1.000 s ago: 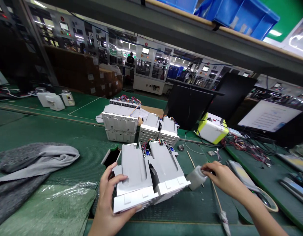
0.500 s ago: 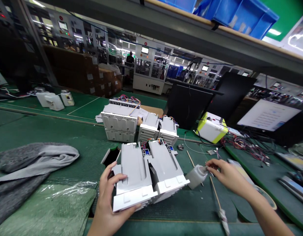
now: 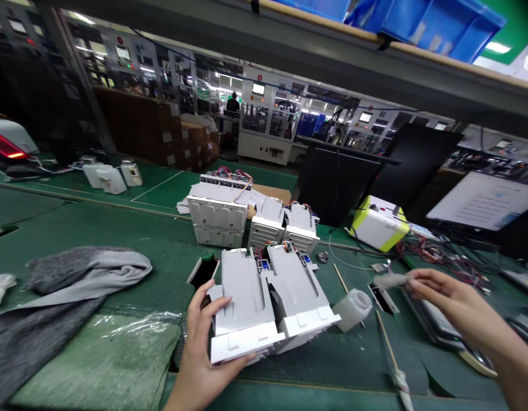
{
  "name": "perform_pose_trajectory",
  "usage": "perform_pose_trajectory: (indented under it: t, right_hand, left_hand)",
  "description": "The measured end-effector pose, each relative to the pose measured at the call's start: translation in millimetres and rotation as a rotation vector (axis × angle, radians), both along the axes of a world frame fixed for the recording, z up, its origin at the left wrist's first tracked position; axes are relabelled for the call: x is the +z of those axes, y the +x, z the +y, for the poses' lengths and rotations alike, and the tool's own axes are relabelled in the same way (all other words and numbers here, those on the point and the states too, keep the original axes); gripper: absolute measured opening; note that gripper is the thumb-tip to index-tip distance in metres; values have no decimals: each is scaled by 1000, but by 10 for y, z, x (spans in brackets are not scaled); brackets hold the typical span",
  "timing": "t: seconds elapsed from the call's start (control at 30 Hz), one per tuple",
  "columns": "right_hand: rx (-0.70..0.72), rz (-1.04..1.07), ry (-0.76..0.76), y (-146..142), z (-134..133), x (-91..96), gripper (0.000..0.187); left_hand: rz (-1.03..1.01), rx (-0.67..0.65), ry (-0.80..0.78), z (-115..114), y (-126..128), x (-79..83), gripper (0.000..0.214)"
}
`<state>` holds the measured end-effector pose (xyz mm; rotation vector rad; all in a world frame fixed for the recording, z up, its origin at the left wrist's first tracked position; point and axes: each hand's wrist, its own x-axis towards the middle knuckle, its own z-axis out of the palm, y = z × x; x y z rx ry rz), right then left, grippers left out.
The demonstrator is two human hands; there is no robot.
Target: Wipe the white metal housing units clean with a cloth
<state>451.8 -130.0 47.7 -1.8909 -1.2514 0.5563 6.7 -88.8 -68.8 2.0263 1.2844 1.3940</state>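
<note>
My left hand (image 3: 201,348) grips the near left corner of a pair of joined white plastic housings (image 3: 267,299) lying on the green mat; coloured wires show at their far end. A small white bottle (image 3: 353,309) lies tipped on its side just right of the housings. My right hand (image 3: 443,299) is lifted above the mat to the right of the bottle, its fingers pinched on a small grey, blurred piece (image 3: 390,280).
More white housings (image 3: 218,214) are stacked behind, with two more (image 3: 285,225) beside them. A grey cloth (image 3: 67,279) and clear plastic bag (image 3: 101,354) lie left. A thin stick (image 3: 390,351), a yellow-white box (image 3: 379,222), a wire tangle (image 3: 439,257) and monitors are on the right.
My right hand has left the small white bottle and risen to the right, holding a small grey piece. The left hand stays on the housings. The view has shifted slightly.
</note>
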Motion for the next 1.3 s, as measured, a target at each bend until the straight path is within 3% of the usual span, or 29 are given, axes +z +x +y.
perform_pose_trajectory:
  t: [0.1,0.2,0.3,0.43,0.53,0.63,0.73,0.93,1.13,1.3]
  right_hand:
    - [-37,133,92,-93,52,116,49]
    - [14,274,202,-413,191,236,50]
    - [253,254,210,-915,390,295,42]
    - [536,187,122,-1672,634,216,33]
    - [737,-2,97,-2158,726,81,16]
    - [829,-214,153,-2453,744,-48,15]
    - [895,-346,192,-2544,724,-105,21]
    - [1019,-468,205,-2530,686,-47,22]
    - [918,-420,82,-2600,785,17,12]
    - [849,-391,123,-2542,841,220,12]
  left_hand:
    - [20,-16,3,-6,-10,-13,75]
    - [-52,-15,-26,-26,12,-5,84]
    - [-117,-14,-66,-52,24,-12,92]
    - [-249,-98,-179,-75,-31,-65,105]
    - [-348,-154,-279,-93,-83,-75,108]
    - [-348,-161,-324,-113,-103,-56,107]
    - [-338,-164,-324,-126,-99,-60,105]
    - [-386,-174,-308,-121,-74,-128,106]
    - [-434,-188,-322,-120,-67,-111,108]
    - [-417,-185,-329,-127,-77,-88,108]
